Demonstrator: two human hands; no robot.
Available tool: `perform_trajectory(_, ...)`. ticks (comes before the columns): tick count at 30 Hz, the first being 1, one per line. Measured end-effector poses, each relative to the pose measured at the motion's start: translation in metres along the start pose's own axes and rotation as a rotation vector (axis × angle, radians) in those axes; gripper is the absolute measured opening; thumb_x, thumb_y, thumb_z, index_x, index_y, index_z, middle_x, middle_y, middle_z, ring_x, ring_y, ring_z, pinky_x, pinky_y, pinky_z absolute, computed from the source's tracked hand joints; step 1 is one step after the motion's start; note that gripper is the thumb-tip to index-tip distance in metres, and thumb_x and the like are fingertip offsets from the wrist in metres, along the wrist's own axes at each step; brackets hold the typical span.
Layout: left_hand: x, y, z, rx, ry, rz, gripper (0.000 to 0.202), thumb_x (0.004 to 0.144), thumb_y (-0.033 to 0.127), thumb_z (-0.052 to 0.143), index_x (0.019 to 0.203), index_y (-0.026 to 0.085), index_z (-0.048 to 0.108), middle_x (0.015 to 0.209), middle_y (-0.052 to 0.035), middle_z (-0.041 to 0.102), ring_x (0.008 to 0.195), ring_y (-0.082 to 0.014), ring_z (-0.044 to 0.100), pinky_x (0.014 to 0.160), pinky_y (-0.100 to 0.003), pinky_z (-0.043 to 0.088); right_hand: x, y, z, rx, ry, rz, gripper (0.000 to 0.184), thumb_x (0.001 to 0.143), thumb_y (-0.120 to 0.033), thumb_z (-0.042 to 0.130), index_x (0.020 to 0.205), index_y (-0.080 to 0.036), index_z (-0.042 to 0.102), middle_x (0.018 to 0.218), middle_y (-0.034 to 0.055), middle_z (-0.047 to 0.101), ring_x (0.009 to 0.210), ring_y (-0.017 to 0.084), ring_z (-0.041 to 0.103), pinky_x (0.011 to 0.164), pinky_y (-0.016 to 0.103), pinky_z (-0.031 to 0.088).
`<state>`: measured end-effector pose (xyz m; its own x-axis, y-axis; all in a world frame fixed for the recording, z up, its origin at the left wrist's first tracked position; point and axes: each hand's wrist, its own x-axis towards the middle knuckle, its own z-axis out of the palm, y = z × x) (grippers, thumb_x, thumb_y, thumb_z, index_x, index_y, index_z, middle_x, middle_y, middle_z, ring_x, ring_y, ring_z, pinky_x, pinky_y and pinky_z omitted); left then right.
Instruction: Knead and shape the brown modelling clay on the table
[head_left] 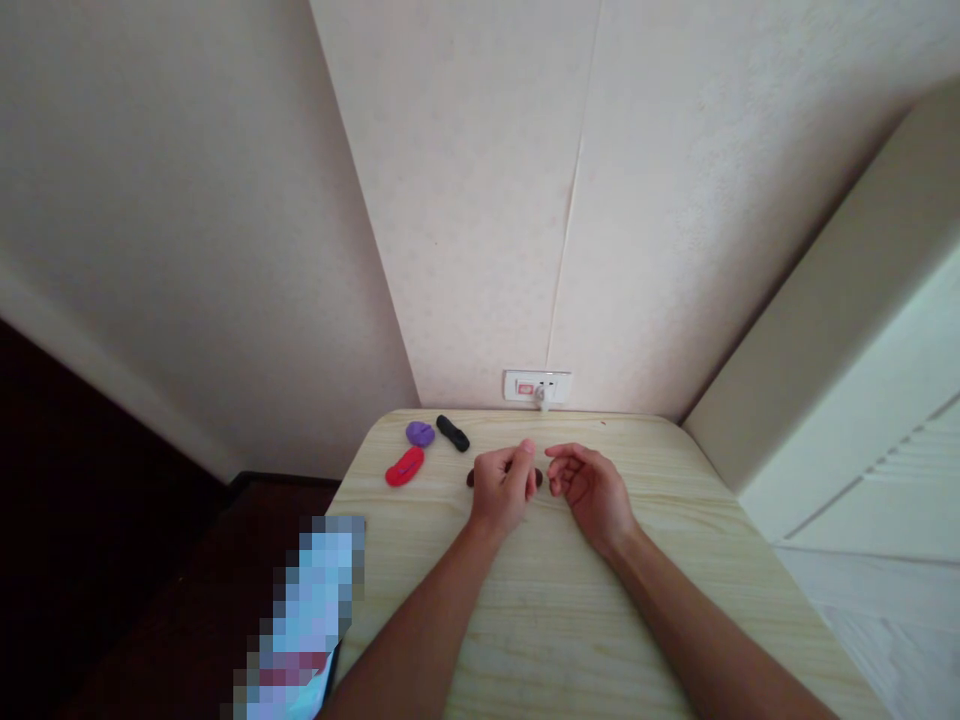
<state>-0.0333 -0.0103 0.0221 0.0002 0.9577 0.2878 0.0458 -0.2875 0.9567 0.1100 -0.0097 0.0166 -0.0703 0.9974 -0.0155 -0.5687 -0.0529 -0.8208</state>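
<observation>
My left hand (501,485) is closed around a brown roll of what looks like modelling clay (539,478), whose two ends stick out on either side of the fist. The middle of the roll is hidden by my fingers. Just to the right, my right hand (594,490) is open with its fingers loosely bent, and nothing shows in it. A small gap separates it from the brown roll. To the left of my hands lie a black clay roll (453,433), a purple lump (420,433) and a red flattened piece (405,466).
The pale wooden table (570,620) meets the wall at its far edge. A wall socket (537,386) with a white plug sits just above that edge. At the table's left edge is a blurred, screen-like thing (311,610). A cream cabinet (862,380) stands on the right.
</observation>
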Motion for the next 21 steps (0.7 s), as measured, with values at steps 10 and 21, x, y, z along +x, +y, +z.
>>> perform_trajectory(10,0.003,-0.004,0.000,-0.112,0.035,-0.018,0.065,0.094,0.057,0.055,0.043,0.022,0.036,0.041,0.0049,0.031,0.041,-0.0084,0.028,0.046,-0.028,0.021,0.000,0.001,0.000,-0.008,0.010,-0.004,0.030,0.076,-0.041,0.074,0.079,-0.013,0.082,0.062,0.0064,0.073,0.050,0.014,0.060,0.050,0.024,0.048)
perform_trajectory(21,0.003,-0.014,-0.002,-0.098,0.127,-0.010,0.064,0.094,0.058,0.051,0.044,0.023,0.032,0.041,0.0043,0.030,0.041,-0.0089,0.028,0.045,-0.029,0.020,-0.001,0.002,-0.001,-0.026,0.002,-0.022,0.028,0.080,-0.040,0.073,0.080,-0.013,0.081,0.063,0.0067,0.072,0.051,0.014,0.060,0.049,0.025,0.048)
